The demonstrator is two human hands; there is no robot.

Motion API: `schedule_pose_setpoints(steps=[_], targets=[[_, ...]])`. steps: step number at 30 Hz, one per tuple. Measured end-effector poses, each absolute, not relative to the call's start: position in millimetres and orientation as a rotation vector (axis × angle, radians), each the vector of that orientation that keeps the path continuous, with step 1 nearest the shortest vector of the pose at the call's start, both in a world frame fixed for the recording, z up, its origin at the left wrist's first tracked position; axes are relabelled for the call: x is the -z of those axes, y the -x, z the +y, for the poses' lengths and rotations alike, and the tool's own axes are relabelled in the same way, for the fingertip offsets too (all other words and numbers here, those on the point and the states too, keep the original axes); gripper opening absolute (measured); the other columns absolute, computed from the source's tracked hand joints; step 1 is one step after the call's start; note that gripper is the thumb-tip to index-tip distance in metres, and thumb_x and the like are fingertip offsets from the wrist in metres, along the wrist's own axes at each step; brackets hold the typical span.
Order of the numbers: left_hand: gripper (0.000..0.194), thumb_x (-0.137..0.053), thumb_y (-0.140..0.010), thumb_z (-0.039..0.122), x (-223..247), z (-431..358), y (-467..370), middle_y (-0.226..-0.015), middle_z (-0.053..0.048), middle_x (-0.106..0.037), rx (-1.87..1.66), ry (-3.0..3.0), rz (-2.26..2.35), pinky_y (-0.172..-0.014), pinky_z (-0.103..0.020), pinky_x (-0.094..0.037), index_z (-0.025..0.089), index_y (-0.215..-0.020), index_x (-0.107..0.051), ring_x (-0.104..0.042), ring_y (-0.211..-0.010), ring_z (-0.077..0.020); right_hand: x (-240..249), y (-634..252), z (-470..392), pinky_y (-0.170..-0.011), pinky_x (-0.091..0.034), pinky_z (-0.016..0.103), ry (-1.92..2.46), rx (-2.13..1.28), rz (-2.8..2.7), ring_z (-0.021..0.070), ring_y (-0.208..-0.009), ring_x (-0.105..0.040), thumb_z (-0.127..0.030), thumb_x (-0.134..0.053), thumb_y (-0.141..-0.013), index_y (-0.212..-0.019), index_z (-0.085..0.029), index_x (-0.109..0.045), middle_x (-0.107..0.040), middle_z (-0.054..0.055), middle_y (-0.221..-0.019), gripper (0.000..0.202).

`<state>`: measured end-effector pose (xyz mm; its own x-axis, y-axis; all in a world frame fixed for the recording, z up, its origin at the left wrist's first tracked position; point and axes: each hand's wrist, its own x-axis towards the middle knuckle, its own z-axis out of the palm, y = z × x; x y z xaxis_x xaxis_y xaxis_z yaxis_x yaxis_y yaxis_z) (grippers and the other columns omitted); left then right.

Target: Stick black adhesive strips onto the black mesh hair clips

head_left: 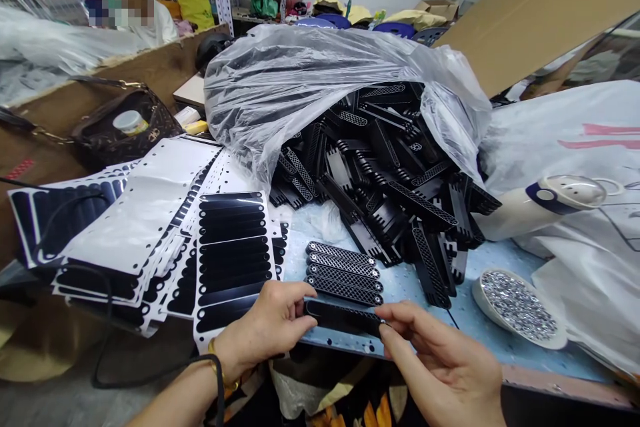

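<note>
A long black plastic piece (343, 319) with rounded ends is held level at the front edge of the table. My left hand (277, 320) pinches its left end between thumb and fingers. At the other end, the thumb and fingertips of my right hand (435, 357) close on it. Just behind lies a short row of similar black pieces (343, 273) with a mesh pattern on top. To the left is a white sheet of black strip stickers (233, 247), its lower part close to my left wrist.
A clear plastic bag (300, 80) spills a heap of black pieces (385, 173) across the blue table (400, 287). On the right are a white bowl of small shiny parts (520, 307) and a cream handheld device (545, 203). More sheets (145, 193) and a brown handbag (125, 123) sit left; a person (125, 0) is beyond.
</note>
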<state>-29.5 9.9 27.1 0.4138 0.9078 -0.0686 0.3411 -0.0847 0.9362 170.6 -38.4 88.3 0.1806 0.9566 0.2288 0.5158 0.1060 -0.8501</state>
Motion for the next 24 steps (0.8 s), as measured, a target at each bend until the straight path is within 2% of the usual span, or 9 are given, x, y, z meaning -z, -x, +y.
schedule_pose_setpoints(steps=[6, 13, 19, 24], targets=[[0.022, -0.064, -0.073, 0.01, -23.1, 7.5, 30.8, -0.061, 0.002, -0.06, -0.764, -1.658, 1.095, -0.053, -0.02, -0.04, 0.015, -0.09, -0.076, -0.049, -0.052, -0.0097, -90.8, -169.3, -42.4, -0.05, -0.049, 0.022, 1.533, -0.613, -1.425, 0.0131, -0.049, -0.058, -0.025, -0.063, -0.08, -0.079, -0.022, -0.072, -0.06, -0.002, -0.057, 0.009], [0.022, -0.063, -0.07, 0.008, -22.2, 9.5, 27.9, -0.054, 0.005, -0.052, -0.718, -1.566, 1.129, -0.051, -0.02, -0.037, 0.012, -0.088, -0.077, -0.046, -0.049, -0.0093, -74.0, -182.7, -45.7, -0.045, -0.045, 0.02, 1.648, -0.73, -1.222, 0.0117, -0.045, -0.057, -0.029, -0.065, -0.076, -0.078, -0.021, -0.071, -0.059, -0.003, -0.053, 0.01], [0.022, -0.063, -0.069, 0.008, -22.1, 11.7, 27.3, -0.052, 0.007, -0.046, -0.698, -1.524, 1.118, -0.048, -0.019, -0.034, 0.012, -0.087, -0.076, -0.042, -0.047, -0.0081, -47.3, -208.5, -44.2, -0.044, -0.049, 0.02, 1.683, -0.707, -1.439, 0.0138, -0.044, -0.061, -0.028, -0.064, -0.074, -0.076, -0.02, -0.072, -0.063, -0.002, -0.051, 0.011], [0.021, -0.062, -0.068, 0.011, -22.6, 11.9, 28.2, -0.052, 0.007, -0.045, -0.689, -1.515, 1.111, -0.047, -0.018, -0.032, 0.013, -0.085, -0.074, -0.04, -0.046, -0.0074, -47.4, -206.1, -39.5, -0.041, -0.051, 0.019, 1.693, -0.482, -1.559, 0.0139, -0.041, -0.063, -0.025, -0.059, -0.074, -0.071, -0.02, -0.071, -0.065, -0.002, -0.05, 0.013]])
